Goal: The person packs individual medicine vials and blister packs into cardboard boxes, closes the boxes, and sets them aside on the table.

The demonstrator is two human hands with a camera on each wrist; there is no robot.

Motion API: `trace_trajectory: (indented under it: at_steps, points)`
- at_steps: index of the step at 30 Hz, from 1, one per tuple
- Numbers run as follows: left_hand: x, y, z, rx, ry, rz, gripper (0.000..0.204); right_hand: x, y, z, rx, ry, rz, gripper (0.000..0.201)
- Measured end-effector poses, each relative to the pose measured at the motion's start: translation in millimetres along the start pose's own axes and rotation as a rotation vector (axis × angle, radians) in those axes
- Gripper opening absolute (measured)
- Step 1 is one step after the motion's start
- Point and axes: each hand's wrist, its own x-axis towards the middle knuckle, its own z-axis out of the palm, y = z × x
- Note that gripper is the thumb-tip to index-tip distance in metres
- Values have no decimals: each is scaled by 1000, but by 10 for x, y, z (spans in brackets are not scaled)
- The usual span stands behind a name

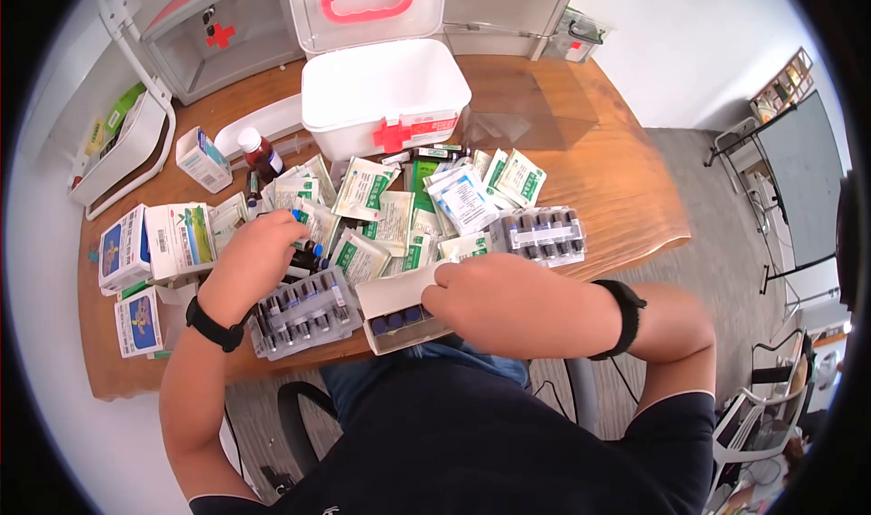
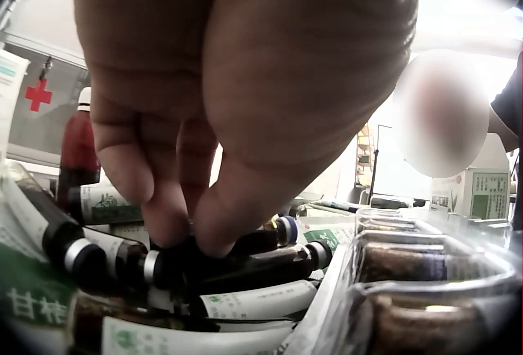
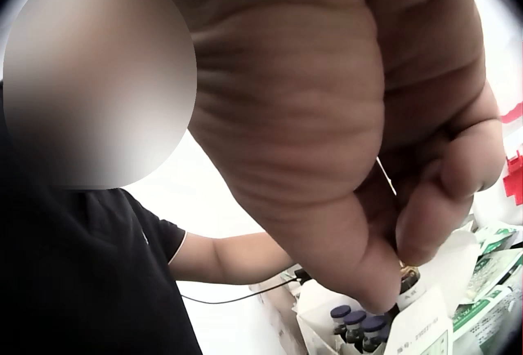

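Note:
My right hand (image 1: 490,302) is over an open white carton (image 1: 386,295) at the table's front edge, which holds several dark vials with blue caps. In the right wrist view its thumb and fingers pinch a dark vial (image 3: 410,280) above the carton's row of vials (image 3: 353,322). The left hand (image 1: 249,261) reaches down into loose vials (image 1: 307,259). Its thumb and fingertips meet at a dark vial in the left wrist view, mostly hidden beneath them, beside other labelled vials (image 2: 257,299). A clear plastic tray of vials (image 1: 304,313) lies between the left wrist and the carton.
Green-and-white sachets (image 1: 363,188) are heaped mid-table, with another vial tray (image 1: 544,235) to their right. Medicine boxes (image 1: 181,238) stand at left, near a brown bottle (image 1: 261,156). Behind the heap is an open white first-aid box (image 1: 386,88).

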Motion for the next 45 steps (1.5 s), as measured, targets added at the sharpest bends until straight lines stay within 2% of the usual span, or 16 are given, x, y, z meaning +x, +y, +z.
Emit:
trace_trajectory:
  at_steps: [11,13,20,22,25,26,28,30,32,33,34,36,40,43,45]
  points:
    - [12,7,-14,2,-35,-37,25,-76,-45,134,72,169,55,10]
    - [15,0,4,-1,-18,-22,25,-99,-17,228,57,211,47,17]
    - [14,20,-3,-16,-2,-15,25,-126,-28,263,83,257,58,17]
    - [-2,25,-19,-18,-13,-32,26,-135,-24,268,72,239,110,16]
    - [-4,-9,-47,-44,54,3,27,-125,-45,307,105,294,135,17]
    - [-25,16,-79,-42,47,-13,27,-126,-65,300,118,291,124,17]
    - [-45,227,-199,-243,184,-74,30,-126,-85,255,174,267,213,20]
    - [-108,479,-295,-335,183,-149,34,-129,-77,285,201,242,224,22]
    - [-222,677,-297,-498,270,-66,40,-126,-64,318,221,237,285,22]
    - [-284,689,-211,-573,268,38,45,-127,-61,333,226,235,281,22]
    - [-330,770,-182,-572,267,30,45,-129,-58,349,243,252,284,22]
    - [-359,974,-135,-628,237,245,45,-129,-64,354,262,268,283,22]
    - [-350,1042,127,-642,230,331,44,-157,-71,332,214,231,308,19]
    - [-355,1024,190,-501,222,376,42,-161,-39,337,159,260,244,17]
    - [-361,1017,189,-391,155,375,42,-168,-20,333,124,285,202,17]
